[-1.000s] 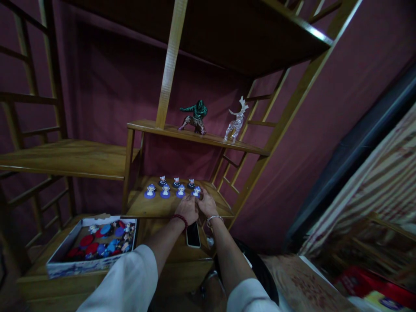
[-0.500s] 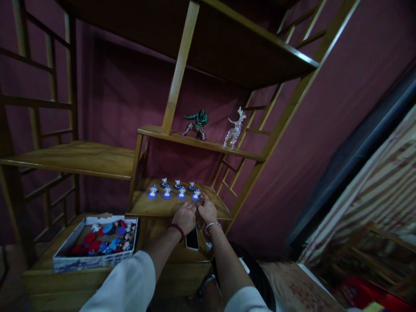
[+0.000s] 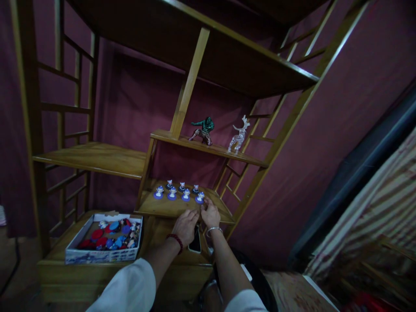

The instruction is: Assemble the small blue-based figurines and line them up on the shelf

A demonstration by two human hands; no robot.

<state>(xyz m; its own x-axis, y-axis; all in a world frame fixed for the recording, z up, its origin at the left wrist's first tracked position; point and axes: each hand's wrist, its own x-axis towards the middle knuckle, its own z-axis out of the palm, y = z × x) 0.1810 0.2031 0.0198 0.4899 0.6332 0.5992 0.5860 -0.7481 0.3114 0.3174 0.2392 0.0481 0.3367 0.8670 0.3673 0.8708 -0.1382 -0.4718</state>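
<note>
Right hand (image 3: 210, 214) beside purple-based figurine (image 3: 200, 197)

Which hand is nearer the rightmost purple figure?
Right. The right hand is just in front of the figure, slightly to its right; the left hand is farther in front and to its left.

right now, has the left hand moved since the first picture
Yes, the left hand has drawn back toward the camera, judged against the front edge of the shelf that holds the small figurines.
</note>
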